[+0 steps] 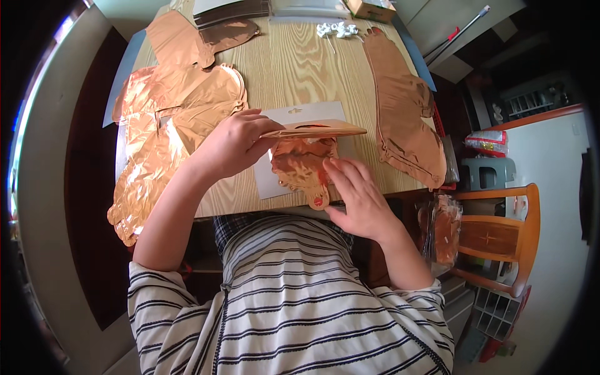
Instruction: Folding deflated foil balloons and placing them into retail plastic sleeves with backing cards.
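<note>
A copper-coloured foil balloon (301, 157), flat and partly folded, lies in front of me on a white card (306, 112) with a hanging slot. My left hand (232, 142) pinches the left end of its folded upper part, which stands raised off the card. Beside the balloon's narrow tail, marked in red, my right hand (361, 199) has its fingers stretched out, their tips touching or nearly touching the foil. Part of the card is hidden under the balloon and my hands.
Several crinkled copper foil balloons (178, 103) cover the wooden table's left side. A flat stack of them (403, 106) lies at the right. White ties (337, 30), a small box (372, 9) and clear sleeves (306, 7) sit at the back. A wooden chair (494, 237) stands right.
</note>
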Demonstrator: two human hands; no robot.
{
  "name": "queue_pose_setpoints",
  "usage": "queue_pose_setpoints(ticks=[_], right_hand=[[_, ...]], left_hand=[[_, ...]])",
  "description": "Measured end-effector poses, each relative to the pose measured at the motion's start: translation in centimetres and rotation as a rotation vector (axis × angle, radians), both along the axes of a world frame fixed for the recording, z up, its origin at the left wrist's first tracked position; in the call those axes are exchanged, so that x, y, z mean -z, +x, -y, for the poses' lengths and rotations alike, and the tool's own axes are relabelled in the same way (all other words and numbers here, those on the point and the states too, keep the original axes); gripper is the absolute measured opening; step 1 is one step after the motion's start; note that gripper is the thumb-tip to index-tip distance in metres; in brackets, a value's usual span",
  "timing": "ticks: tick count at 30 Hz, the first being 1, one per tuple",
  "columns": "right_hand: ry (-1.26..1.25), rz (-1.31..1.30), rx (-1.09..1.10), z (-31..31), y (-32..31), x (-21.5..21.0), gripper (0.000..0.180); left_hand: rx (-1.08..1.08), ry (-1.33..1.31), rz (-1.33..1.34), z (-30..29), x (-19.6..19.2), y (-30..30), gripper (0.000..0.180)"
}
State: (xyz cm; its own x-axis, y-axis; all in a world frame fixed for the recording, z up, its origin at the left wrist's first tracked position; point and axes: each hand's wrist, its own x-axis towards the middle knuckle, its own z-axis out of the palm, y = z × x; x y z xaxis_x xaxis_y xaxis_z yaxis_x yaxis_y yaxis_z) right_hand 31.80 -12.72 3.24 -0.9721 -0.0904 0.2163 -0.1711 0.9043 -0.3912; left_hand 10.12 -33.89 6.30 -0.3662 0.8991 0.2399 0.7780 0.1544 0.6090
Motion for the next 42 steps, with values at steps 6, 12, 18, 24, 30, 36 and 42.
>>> queue_pose_setpoints(ticks=[6,12,18,24,30,36,42], right_hand=[[0.054,-0.232,-0.036,0.5,1.0,2.7,0.04],[-0.072,-0.307,-0.049,0.6,0.5,3.0,0.032],[-0.424,-0.214,0.055,-0.1,-2.4,2.2,0.021],[-0.076,-0.067,0.432,0.1,-6.4,2.5,0.022],[0.186,0.023,0.639,1.0,-6.5,1.9,0.031],[0.176,-0.1,0.572,-2.8,-4.1,4.3,0.041],[-0.304,-0.313,0.327,-5.2,-3.1,-0.1,0.016]], left_hand=[[0.026,-0.04,0.041,-0.1,-0.7,0.4,0.02],[0.032,-0.025,0.041,0.3,-0.7,0.9,0.019],[-0.042,-0.002,0.043,0.0,-1.0,0.7,0.02],[-0.011,0.015,0.012,-0.4,0.2,0.5,0.021],[0.146,0.117,-0.127,0.0,3.6,1.0,0.032],[0.166,0.033,-0.24,-0.5,5.3,1.8,0.029],[0.135,-0.025,-0.362,-1.0,5.0,2.0,0.042]])
